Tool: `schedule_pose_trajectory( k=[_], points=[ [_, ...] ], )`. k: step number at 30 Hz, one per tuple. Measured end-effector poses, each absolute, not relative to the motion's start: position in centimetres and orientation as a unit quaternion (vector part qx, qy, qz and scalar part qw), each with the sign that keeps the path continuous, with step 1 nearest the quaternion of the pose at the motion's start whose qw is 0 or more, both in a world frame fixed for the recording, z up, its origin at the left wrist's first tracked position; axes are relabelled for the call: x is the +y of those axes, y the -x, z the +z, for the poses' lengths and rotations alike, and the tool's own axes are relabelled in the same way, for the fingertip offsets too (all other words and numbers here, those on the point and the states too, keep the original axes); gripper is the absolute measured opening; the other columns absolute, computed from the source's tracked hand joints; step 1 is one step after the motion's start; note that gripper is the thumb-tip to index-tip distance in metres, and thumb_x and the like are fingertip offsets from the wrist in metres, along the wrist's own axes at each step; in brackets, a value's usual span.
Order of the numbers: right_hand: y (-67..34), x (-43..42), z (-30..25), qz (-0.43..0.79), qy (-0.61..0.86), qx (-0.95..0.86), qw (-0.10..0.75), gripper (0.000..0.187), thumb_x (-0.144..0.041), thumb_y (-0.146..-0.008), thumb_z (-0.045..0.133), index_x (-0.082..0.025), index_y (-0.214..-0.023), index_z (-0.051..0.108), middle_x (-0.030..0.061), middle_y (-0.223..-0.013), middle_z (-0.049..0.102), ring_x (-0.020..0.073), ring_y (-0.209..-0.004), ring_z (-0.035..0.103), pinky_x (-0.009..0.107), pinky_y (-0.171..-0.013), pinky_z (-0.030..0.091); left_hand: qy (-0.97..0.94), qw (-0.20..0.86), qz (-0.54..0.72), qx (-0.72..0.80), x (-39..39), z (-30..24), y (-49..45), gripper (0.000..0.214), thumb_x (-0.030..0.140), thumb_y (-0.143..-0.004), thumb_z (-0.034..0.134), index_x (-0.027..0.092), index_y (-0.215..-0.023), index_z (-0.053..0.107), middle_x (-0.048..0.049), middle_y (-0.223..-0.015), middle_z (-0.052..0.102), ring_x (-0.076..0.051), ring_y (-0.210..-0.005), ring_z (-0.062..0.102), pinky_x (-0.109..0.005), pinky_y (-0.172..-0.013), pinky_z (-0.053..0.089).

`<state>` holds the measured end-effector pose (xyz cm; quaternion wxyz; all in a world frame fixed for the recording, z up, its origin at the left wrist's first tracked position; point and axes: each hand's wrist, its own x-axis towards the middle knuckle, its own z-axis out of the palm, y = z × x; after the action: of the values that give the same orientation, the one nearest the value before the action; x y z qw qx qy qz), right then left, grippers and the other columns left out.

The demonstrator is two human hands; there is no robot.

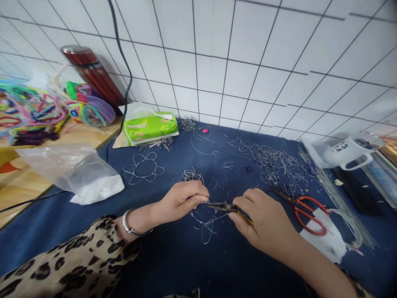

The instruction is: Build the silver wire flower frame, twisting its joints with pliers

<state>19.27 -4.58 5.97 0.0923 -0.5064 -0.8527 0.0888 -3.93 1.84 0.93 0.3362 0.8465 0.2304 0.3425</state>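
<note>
My left hand [186,200] is closed, thumb and fingers pinching a thin wire piece [207,231] whose beaded loops hang below. My right hand [263,219] is wrapped round the yellow-handled needle-nose pliers [226,207]. The pliers' tips point left and meet the wire close to my left fingertips; how firmly they grip it I cannot tell. Just behind my left hand sits a small bundle of bent wire [192,176]. A finished-looking flower-shaped wire ring with beads [145,167] lies on the cloth farther left.
Red-handled scissors [310,215] rest on the right, by white paper [328,244] and straight wires. Tangled wire scraps [276,161] spread behind them. A mug [350,151], green tissue pack [150,125], plastic bag [80,169] and red thermos [96,76] stand around the blue cloth.
</note>
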Motion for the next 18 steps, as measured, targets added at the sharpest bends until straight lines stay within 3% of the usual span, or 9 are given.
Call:
schedule_pose_trajectory(
  k=[11, 18],
  points=[
    [-19.53, -4.44, 5.74, 0.137, 0.506, -0.845, 0.109, 0.021, -0.034, -0.087, 0.043, -0.02, -0.089, 0.058, 0.0046, -0.082, 0.054, 0.0168, -0.079, 0.048, 0.03, -0.071, 0.039, -0.861, 0.303, 0.351, 0.209, 1.59, 1.34, 3.85, 0.01, 0.013, -0.086, 0.047, 0.014, -0.08, 0.055, 0.0008, -0.061, 0.055, -0.009, -0.057, 0.051, -0.02, -0.056, 0.042],
    [-19.29, -4.38, 5.45, 0.1, 0.488, -0.857, 0.13, 0.021, -0.034, -0.085, 0.045, -0.018, -0.088, 0.059, 0.0051, -0.079, 0.054, 0.0168, -0.077, 0.048, 0.031, -0.071, 0.038, -0.827, 0.388, 0.325, 0.243, 1.35, 1.11, 4.05, 0.014, 0.019, -0.089, 0.043, 0.013, -0.081, 0.053, 0.0011, -0.063, 0.053, -0.005, -0.046, 0.051, -0.016, -0.046, 0.042]
  ],
)
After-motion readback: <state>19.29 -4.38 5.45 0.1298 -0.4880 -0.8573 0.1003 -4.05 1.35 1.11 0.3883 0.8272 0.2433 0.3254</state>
